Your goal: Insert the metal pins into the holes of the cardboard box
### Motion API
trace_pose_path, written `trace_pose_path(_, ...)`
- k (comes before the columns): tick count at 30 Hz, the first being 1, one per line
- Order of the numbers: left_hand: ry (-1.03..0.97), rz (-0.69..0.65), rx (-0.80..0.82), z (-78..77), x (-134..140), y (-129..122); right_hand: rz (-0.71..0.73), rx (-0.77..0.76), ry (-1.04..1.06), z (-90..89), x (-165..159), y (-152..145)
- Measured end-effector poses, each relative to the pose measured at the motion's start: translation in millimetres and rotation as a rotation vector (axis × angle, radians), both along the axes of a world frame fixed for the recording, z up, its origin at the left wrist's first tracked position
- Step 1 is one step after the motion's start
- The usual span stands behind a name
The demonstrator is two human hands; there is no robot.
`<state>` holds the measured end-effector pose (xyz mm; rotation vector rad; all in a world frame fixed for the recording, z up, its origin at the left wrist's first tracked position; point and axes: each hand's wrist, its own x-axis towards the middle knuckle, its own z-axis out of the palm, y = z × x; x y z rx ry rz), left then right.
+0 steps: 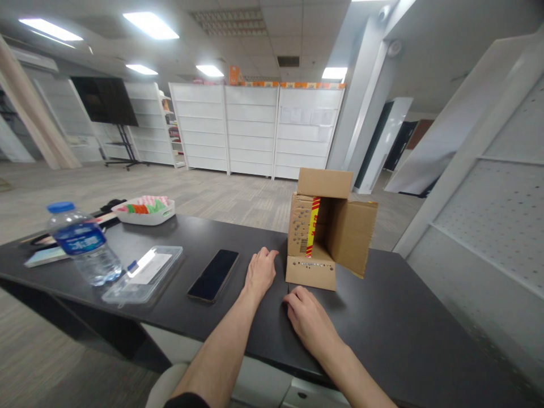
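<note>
My left hand (260, 273) rests on the dark desk, fingers curled in and thumb pointing right; nothing shows in it. Closer to the desk's front edge, my right hand (309, 317) has its thumb and fingers pinched together. A thin dark sliver stands at those fingertips, too small to name. Just beyond both hands is a cardboard box (351, 235) on its side, its opening facing me and its flaps spread. Small shiny metal dots stud its left side and its lower flap (311, 276). Yellow-and-red tape runs beside the opening. My right hand sits just short of the lower flap, apart from it.
Left of my hands lie a black phone (213, 275) and a clear plastic case (144, 277). A water bottle (85, 243) with a blue cap stands farther left. A white basket (147, 217) with colourful packets is at the back. A perforated panel (501, 226) borders the right.
</note>
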<state>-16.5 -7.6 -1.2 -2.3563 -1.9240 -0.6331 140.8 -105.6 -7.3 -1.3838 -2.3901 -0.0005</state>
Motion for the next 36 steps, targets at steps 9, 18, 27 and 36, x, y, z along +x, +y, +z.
trace_pose_path(9,-0.001,-0.002,0.003,1.6,0.5,-1.4,-0.015,-0.044,-0.048,6.8,-2.2,0.0)
trace_pose_path(18,0.005,-0.001,0.005,1.2,0.3,-1.0,-0.010,-0.037,-0.081,11.5,-2.3,1.4)
trace_pose_path(27,0.005,0.003,-0.012,2.8,0.9,-1.9,0.007,-0.014,-0.009,10.4,-2.4,1.1)
trace_pose_path(36,0.002,-0.002,-0.005,0.8,0.7,-1.0,-0.172,-0.050,0.019,28.7,12.0,23.4)
